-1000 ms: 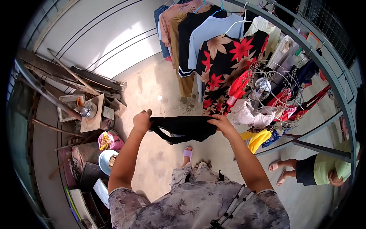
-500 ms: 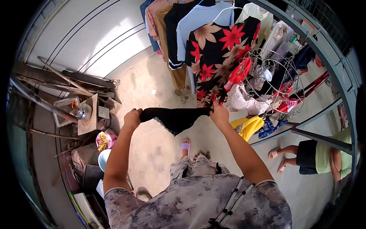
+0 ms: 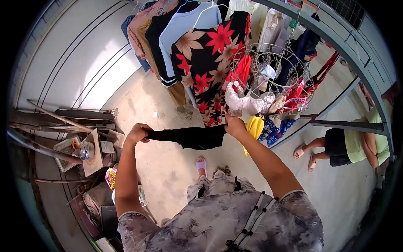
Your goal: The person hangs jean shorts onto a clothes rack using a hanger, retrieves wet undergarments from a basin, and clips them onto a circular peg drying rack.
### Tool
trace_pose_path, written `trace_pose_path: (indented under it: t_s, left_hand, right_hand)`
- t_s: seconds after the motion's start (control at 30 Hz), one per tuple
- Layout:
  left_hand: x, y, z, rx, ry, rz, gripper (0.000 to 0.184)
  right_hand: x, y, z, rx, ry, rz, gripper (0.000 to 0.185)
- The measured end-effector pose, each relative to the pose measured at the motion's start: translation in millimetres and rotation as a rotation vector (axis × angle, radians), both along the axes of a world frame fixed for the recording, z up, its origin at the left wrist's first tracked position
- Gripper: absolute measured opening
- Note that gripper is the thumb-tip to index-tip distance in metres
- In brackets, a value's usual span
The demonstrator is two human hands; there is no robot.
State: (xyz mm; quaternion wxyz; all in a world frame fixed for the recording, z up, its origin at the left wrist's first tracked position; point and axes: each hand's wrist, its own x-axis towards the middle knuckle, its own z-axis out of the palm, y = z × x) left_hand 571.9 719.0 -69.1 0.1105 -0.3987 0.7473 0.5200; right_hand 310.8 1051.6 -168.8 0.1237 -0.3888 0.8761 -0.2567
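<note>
A pair of black underpants (image 3: 191, 137) is stretched sideways in front of me, over the floor. My left hand (image 3: 139, 133) is closed around one end of its waistband. My right hand (image 3: 234, 125) pinches the opposite end, close to the hem of a black floral top (image 3: 212, 63) on a hanger. Just beyond my right hand hangs a round wire drying rack (image 3: 277, 84) with small laundry clipped to it, including a pale bra (image 3: 247, 101) and a yellow cloth (image 3: 253, 128).
More clothes hang at the back, among them a light blue shirt (image 3: 184, 31). A grey metal frame (image 3: 357, 54) curves along the right. Beyond it stands a person in a green top (image 3: 363, 140). Wooden poles (image 3: 63, 113), a glass jar (image 3: 87, 150) and clutter line the left wall.
The underpants have turned from a hanging triangle into a flatter, slanted band, still between both hands. My view has shifted, so the hanging clothes appear further left.
</note>
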Motion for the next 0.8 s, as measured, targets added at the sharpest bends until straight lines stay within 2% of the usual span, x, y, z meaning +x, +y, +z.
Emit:
trace_pose_path:
  t_s: [0.03,0.1,0.13,0.17,0.23,0.27,0.3,0.37,0.4,0.43,0.5,0.53,0.57,0.63,0.67,0.7,0.73,0.77,0.8]
  left_hand:
    - [-10,-4,5,-0.009,0.003,-0.025,0.027]
    - [-15,2,7,-0.09,0.164,0.036,0.027]
    - [-16,-5,-1,-0.078,0.209,0.022,0.024]
    - [-17,0,1,-0.078,0.204,0.011,0.024]
    - [-21,5,9,-0.046,0.232,0.021,0.021]
    - [-21,8,15,0.024,0.26,0.053,0.02]
    - [-21,9,16,0.024,0.256,0.049,0.02]
    - [-20,12,16,0.256,0.444,0.316,0.019]
    - [-21,16,18,0.318,0.508,0.355,0.02]
    - [-23,20,21,0.325,0.512,0.342,0.02]
    - [-31,31,21,0.343,0.516,0.261,0.022]
    - [-33,32,18,0.321,0.5,0.216,0.025]
    - [-34,32,13,0.282,0.488,0.239,0.026]
    - [-28,4,-11,-0.319,0.176,-0.017,0.028]
    - [-19,-3,-24,-0.535,0.169,-0.107,0.03]
    - [-18,-8,-28,-0.762,0.181,-0.188,0.032]
    - [-23,4,-15,-0.548,0.179,-0.041,0.036]
    - [-27,13,-6,-0.489,0.235,0.029,0.035]
    - [-30,12,-7,-0.443,0.229,-0.055,0.033]
  right_hand:
    - [-1,-2,-5,-0.035,0.023,-0.109,0.021]
    - [4,-4,16,-0.295,-0.498,-0.325,0.022]
    - [2,-6,6,-0.459,-0.608,-0.363,0.021]
    - [2,-3,4,-0.462,-0.611,-0.374,0.021]
    - [-3,-2,5,-0.594,-0.993,-0.468,0.023]
    - [1,3,15,-0.502,-0.901,-0.445,0.031]
    - [1,8,18,-0.503,-0.904,-0.449,0.031]
    - [-4,24,23,-0.368,-1.285,-0.258,0.031]
    - [0,32,36,-0.476,-1.53,-0.206,0.029]
    - [7,38,45,-0.485,-1.52,-0.217,0.029]
    - [20,48,56,-0.848,-1.719,0.037,0.026]
    - [18,48,53,-0.817,-1.707,0.172,0.023]
    - [25,52,66,-0.733,-1.573,0.097,0.021]
    - [28,55,42,-0.073,-0.696,-0.13,0.025]
    - [38,64,31,-0.079,-0.698,-0.137,0.025]
    - [42,74,24,-0.054,-0.551,-0.132,0.026]
    - [37,77,24,-0.025,-0.397,-0.126,0.028]
    - [47,81,53,-0.101,-0.569,-0.107,0.025]
    - [46,82,53,-0.055,-0.528,-0.105,0.025]
